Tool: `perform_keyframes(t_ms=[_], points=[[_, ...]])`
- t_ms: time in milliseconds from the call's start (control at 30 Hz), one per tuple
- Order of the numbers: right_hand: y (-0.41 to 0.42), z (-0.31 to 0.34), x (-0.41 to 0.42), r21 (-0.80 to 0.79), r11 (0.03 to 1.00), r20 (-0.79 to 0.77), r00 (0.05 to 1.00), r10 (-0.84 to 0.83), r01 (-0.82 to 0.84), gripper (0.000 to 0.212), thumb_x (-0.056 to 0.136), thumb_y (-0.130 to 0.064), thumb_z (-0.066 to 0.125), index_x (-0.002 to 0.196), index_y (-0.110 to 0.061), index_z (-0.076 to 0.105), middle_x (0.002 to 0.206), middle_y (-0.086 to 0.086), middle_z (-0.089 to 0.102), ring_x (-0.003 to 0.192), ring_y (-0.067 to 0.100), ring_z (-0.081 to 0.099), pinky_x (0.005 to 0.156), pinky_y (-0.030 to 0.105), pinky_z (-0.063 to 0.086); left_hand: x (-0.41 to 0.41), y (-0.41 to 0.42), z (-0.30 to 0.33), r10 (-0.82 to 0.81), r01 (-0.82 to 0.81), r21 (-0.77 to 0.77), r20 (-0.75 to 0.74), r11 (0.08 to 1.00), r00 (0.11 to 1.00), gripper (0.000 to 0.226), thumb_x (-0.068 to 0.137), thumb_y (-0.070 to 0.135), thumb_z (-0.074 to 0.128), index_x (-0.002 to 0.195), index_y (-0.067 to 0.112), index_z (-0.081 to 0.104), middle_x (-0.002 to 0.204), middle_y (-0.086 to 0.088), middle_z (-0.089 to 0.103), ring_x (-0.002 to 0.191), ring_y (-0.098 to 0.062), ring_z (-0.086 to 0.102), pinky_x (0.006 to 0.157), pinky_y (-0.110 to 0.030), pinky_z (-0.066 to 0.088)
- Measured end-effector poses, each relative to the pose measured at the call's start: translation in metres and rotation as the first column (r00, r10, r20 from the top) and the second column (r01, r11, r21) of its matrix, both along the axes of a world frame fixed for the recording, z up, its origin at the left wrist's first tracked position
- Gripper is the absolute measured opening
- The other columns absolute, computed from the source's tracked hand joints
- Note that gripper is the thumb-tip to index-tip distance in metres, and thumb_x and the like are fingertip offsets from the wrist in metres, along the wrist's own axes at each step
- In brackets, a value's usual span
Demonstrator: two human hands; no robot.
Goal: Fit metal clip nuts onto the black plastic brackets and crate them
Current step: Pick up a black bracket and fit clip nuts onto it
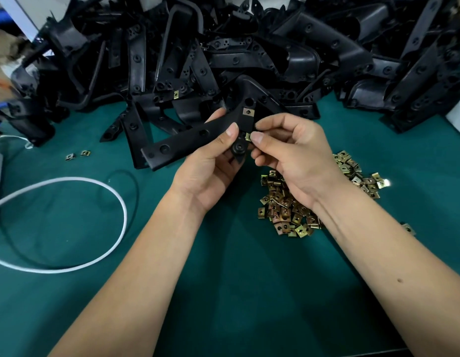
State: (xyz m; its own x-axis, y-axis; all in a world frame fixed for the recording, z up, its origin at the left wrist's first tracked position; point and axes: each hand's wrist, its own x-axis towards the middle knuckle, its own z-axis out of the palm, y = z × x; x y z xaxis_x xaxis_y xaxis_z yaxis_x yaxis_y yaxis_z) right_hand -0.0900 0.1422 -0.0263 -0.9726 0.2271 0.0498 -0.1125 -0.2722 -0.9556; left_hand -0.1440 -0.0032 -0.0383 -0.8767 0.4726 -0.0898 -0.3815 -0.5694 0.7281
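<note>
- The long angled plastic bracket (187, 140) held at centre is matte black, dotted with round holes.
- The square metal clip nut (248, 112) on it is brassy gold.
- The loose clip-nut heap (288, 207) at four o'clock gleams yellow-bronze.
- The cloth table cover (223, 279) is plain teal.
- The looped cable (95, 228) at eight o'clock is white.
- The bracket pile (249, 47) at twelve o'clock is black.

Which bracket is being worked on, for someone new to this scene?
Below the big bracket heap on the green table, one black bracket is lifted off it. Only this one is gripped by the left hand, a brass clip nut already on it.
</note>
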Motion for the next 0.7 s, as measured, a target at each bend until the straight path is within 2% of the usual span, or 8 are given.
perform_keyframes(t_ms=[100,200,300,433,500,633,700], points=[[-0.002,0.001,0.002,-0.026,1.0,0.001,1.0,0.013,-0.013,0.022,0.091,0.009,0.068,0.101,-0.004,0.054,0.068,0.007,0.061,0.058,0.016,0.063,0.053,0.024,0.051,0.002,0.002,-0.002,-0.029,0.029,0.002,-0.002,1.0,1.0,0.053,0.087,0.007,0.068,0.135,0.025,0.054,0.115,-0.015,0.067,0.078,-0.024,0.065,0.079,-0.04,0.055],[-0.003,0.002,0.003,-0.042,0.998,-0.001,0.999,0.038,-0.038,0.023,0.091,0.009,0.068,0.101,-0.006,0.052,0.069,0.007,0.058,0.057,0.016,0.061,0.051,0.024,0.049,0.004,0.004,-0.003,-0.061,0.061,0.032,0.006,0.998,0.998,0.052,0.09,0.006,0.066,0.137,0.025,0.051,0.106,-0.017,0.067,0.068,-0.025,0.06,0.068,-0.04,0.054],[-0.002,0.002,0.002,-0.049,0.998,0.005,1.0,0.031,-0.031,0.022,0.092,0.007,0.068,0.1,-0.007,0.053,0.066,0.004,0.059,0.056,0.015,0.06,0.05,0.023,0.047,0.005,0.005,-0.004,-0.04,0.04,0.031,-0.004,0.999,0.999,0.051,0.091,0.005,0.066,0.135,0.025,0.051,0.109,-0.019,0.064,0.072,-0.026,0.059,0.074,-0.043,0.051],[-0.006,-0.002,0.0,-0.035,0.998,0.036,0.998,-0.056,0.058,0.021,0.092,0.0,0.072,0.107,-0.003,0.059,0.068,0.003,0.063,0.06,0.014,0.059,0.051,0.023,0.046,0.005,0.011,-0.006,0.09,-0.09,-0.001,-0.022,0.996,0.996,0.051,0.095,0.002,0.065,0.139,0.023,0.05,0.117,-0.022,0.063,0.082,-0.029,0.061,0.079,-0.046,0.051],[-0.009,-0.005,0.0,0.046,0.994,0.043,0.994,-0.102,0.1,0.026,0.091,-0.007,0.076,0.113,-0.002,0.062,0.072,0.003,0.069,0.064,0.013,0.063,0.053,0.024,0.048,0.003,0.013,-0.007,0.202,-0.203,-0.032,-0.032,0.979,0.979,0.05,0.097,0.0,0.063,0.141,0.021,0.051,0.12,-0.02,0.067,0.092,-0.03,0.064,0.079,-0.045,0.056],[-0.013,-0.01,0.0,0.359,0.926,0.054,0.987,-0.149,0.12,0.038,0.083,-0.028,0.086,0.114,-0.015,0.068,0.082,0.0,0.077,0.068,0.01,0.07,0.056,0.025,0.055,-0.001,0.013,-0.01,0.323,-0.323,-0.03,-0.006,0.946,0.946,0.046,0.101,0.001,0.056,0.142,0.021,0.052,0.125,-0.018,0.07,0.109,-0.031,0.068,0.101,-0.054,0.055],[-0.016,-0.012,-0.001,0.427,0.896,0.049,0.986,-0.16,0.124,0.033,0.082,-0.031,0.087,0.108,-0.016,0.072,0.081,0.0,0.077,0.068,0.013,0.073,0.056,0.027,0.057,0.0,0.015,-0.012,0.334,-0.336,-0.055,-0.042,0.94,0.942,0.042,0.102,0.001,0.054,0.139,0.023,0.055,0.124,-0.016,0.072,0.11,-0.031,0.069,0.098,-0.052,0.057]])
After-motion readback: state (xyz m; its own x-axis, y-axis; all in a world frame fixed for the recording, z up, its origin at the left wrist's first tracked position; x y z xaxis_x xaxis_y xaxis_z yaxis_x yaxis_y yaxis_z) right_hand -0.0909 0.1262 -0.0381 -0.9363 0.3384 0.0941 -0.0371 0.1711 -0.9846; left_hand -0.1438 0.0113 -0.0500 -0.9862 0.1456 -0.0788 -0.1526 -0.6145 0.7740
